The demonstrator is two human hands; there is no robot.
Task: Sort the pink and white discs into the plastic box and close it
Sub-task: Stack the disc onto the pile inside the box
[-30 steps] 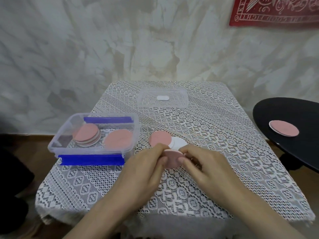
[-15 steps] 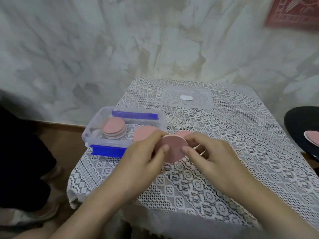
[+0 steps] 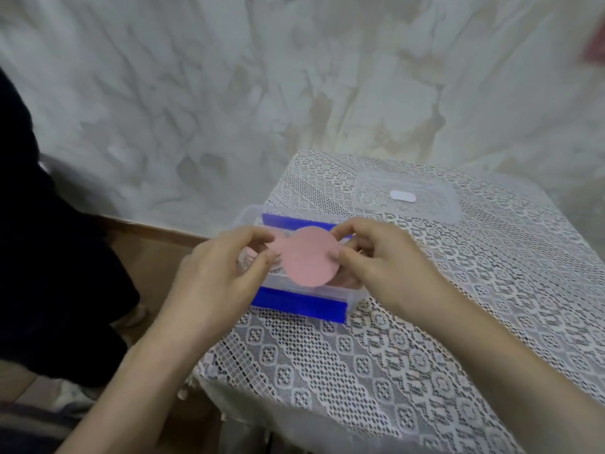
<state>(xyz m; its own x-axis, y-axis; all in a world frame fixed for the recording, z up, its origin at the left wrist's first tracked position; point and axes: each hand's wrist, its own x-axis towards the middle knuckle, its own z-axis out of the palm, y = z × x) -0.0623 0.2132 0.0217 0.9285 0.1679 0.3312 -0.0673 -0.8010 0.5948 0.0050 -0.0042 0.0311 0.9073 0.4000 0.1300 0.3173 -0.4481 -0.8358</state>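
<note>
Lace covers the worktop (image 3: 425,355); left hand (image 3: 216,283) and right hand (image 3: 389,267) pinch one disc (image 3: 307,260), with the box (image 3: 294,304) just under their fingers (image 3: 347,229).

A disc (image 3: 307,260), pinched between the left hand (image 3: 222,273) on its left and the right hand (image 3: 389,267) on its right, hangs over the plastic box (image 3: 248,213) at the bench's (image 3: 425,339) left edge. Behind the box and to its right, the lid (image 3: 425,208) lies flat on the bench, apart from it.
</note>
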